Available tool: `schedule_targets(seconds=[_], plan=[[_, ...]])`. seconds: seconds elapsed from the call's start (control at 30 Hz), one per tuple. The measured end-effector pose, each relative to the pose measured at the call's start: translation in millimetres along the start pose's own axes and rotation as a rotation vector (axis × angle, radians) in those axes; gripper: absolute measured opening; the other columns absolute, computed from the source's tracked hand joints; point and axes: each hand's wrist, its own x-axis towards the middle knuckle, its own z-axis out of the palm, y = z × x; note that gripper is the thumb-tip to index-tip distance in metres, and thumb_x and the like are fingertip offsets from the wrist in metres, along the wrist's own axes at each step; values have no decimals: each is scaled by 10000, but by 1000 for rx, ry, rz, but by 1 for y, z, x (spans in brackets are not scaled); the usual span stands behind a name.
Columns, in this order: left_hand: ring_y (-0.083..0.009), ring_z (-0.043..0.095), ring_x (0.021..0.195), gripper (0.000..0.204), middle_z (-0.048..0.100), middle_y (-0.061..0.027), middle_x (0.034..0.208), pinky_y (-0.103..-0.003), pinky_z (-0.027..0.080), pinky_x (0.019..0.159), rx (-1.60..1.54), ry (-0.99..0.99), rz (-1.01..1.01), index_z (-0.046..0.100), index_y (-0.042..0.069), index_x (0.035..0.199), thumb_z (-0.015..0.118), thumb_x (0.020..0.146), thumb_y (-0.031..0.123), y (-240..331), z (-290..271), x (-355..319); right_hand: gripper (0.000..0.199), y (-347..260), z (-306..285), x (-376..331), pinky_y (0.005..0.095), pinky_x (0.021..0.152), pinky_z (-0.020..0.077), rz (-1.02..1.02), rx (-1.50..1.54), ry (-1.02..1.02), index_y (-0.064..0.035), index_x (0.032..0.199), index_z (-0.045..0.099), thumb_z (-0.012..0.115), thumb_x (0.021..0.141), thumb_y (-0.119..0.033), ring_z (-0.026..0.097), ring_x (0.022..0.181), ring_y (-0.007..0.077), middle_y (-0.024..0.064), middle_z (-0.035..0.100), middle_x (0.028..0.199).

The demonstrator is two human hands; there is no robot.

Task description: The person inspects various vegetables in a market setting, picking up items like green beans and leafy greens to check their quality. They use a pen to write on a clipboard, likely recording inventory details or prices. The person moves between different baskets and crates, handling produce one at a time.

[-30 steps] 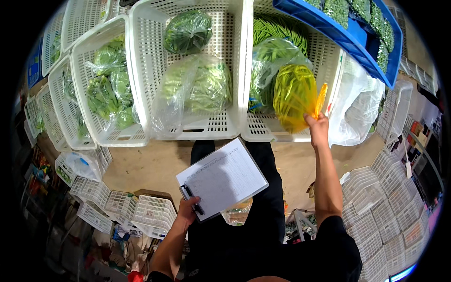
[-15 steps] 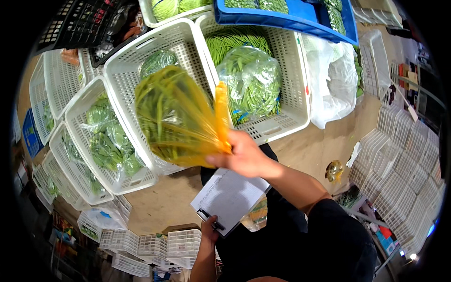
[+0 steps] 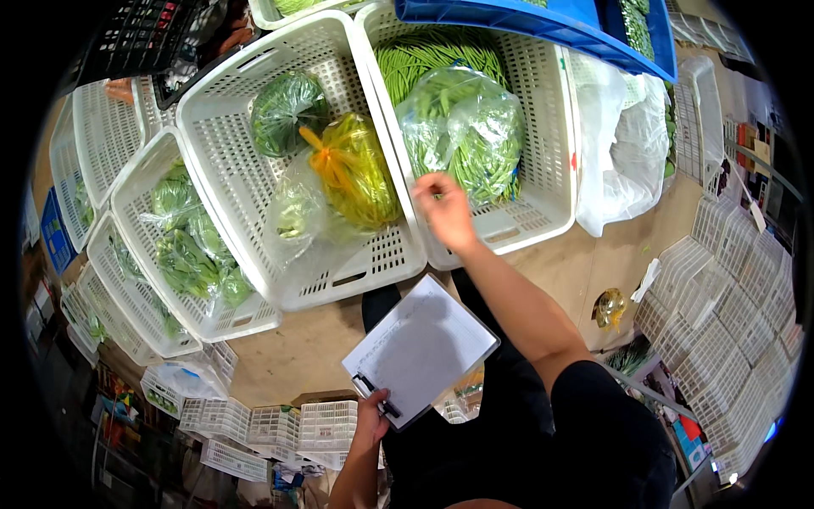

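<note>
Yellow bag (image 3: 363, 178), knotted, greens inside: in white crate (image 3: 222, 161), along its right edge. Clear bag of pale greens (image 3: 297, 212) touching it, left side; dark-green bundle (image 3: 290, 113) toward far edge. Right hand (image 3: 445, 210): grip released, fingers loosely curled, over near-left corner of bean crate (image 3: 549, 127). Left hand (image 3: 370, 416): grip on clipboard (image 3: 428, 343), lower-left corner.

The top edge cuts off the blue tray (image 3: 551, 32), the yellow bag (image 3: 362, 182) partly hides a clear bag (image 3: 297, 214), and the print on the sheet (image 3: 421, 343) is too small to read.
</note>
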Motion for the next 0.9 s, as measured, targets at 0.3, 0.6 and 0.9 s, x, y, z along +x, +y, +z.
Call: schedule_targets(seconds=[0.3,0.6,0.9], plan=[[-327,639,1059,504,637,-172,1154,-467,521,959,115,31,64,500,-33,1299,617,811,13,14,24,-8,908,17,-110,199,463,1043,419,111,-823,640,17,1421,397,842,722,-355,516,1246,417,282,516,1328],[-309,649,991,415,650,-173,1098,-441,539,901,97,75,38,553,-56,1228,605,820,2,14,42,-10,176,37,-139,129,323,713,457,131,186,571,0,996,651,536,863,8,571,777,155,63,659,893],[-313,663,980,428,643,-160,1088,-455,560,898,19,-75,17,541,-62,1236,612,823,24,4,23,1,211,-154,-127,-6,297,702,510,231,165,379,0,1081,643,582,899,-87,625,784,195,76,662,950]])
